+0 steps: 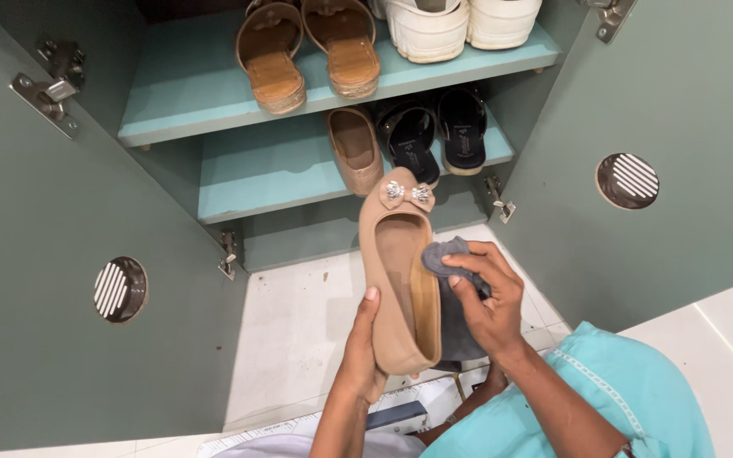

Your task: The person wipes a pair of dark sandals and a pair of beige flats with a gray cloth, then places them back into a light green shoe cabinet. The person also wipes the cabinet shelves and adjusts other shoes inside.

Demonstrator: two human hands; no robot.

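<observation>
While the left hand (365, 343) grips the beige flat shoe (400, 271) upright, right hand (485, 297) pinching grey cloth (456, 314) against its rim.

lower shelf (265, 174) left half free, shoes (409, 140) right

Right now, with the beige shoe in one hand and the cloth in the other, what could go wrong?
1. The left hand grips the beige flat shoe only near its heel, so it could slip and drop onto the white floor.
2. The grey cloth in the right hand might snag the jewelled bow at the toe.
3. The open cabinet door stands close beside the right arm and could be knocked.
</observation>
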